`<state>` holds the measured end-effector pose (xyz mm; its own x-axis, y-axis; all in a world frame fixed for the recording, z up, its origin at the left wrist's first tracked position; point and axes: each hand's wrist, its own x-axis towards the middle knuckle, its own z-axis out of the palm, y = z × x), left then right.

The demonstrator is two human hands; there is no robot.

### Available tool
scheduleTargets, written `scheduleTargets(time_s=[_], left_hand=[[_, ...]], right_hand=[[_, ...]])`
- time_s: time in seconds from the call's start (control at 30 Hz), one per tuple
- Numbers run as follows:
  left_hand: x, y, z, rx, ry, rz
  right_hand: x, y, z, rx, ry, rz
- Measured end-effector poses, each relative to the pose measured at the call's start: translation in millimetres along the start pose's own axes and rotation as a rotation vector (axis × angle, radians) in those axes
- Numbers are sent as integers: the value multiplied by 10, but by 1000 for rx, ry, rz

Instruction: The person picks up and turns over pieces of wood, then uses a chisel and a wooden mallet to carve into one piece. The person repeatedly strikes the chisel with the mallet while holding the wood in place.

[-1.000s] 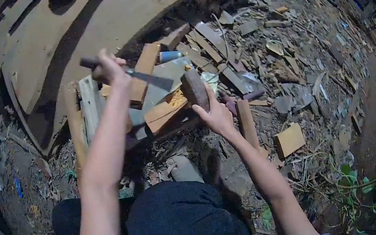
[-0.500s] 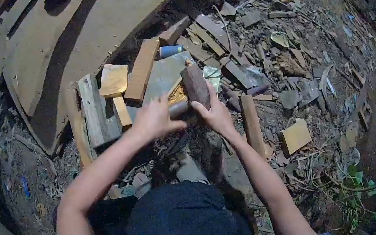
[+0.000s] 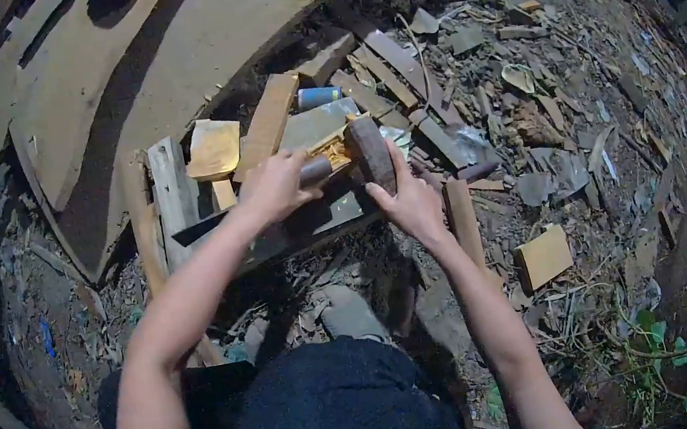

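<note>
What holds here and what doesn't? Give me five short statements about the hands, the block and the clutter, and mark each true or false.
1. The right hand holds a dark wood block standing on edge. True.
2. The left hand is open and empty. False: it is closed around a dark handle next to the block.
3. A blue can lies beyond the hands, among planks. True.
4. A square tan board rests on top of the block. False: it lies apart, right of the right arm, among wood scraps.
5. Both hands are bare. True.
</note>
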<state>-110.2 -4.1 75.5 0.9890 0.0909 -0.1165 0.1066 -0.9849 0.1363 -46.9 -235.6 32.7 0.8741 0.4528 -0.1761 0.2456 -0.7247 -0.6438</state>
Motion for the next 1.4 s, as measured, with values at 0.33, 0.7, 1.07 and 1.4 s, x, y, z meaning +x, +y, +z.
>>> scheduleTargets(time_s=[0.33,0.7,1.07,1.4], left_hand=[[625,102,-1266,-1266,466,-23],[1115,122,-587,-1141,834,-172],[1186,56,-402,-1136,792,-184],[956,212,-526,-1105,1115,-257]], right_hand=[[18,13,139,-4,55,43],[18,33,182,55,55,57],[8,2,157,99,55,48],[34,46,171,69,27,69]])
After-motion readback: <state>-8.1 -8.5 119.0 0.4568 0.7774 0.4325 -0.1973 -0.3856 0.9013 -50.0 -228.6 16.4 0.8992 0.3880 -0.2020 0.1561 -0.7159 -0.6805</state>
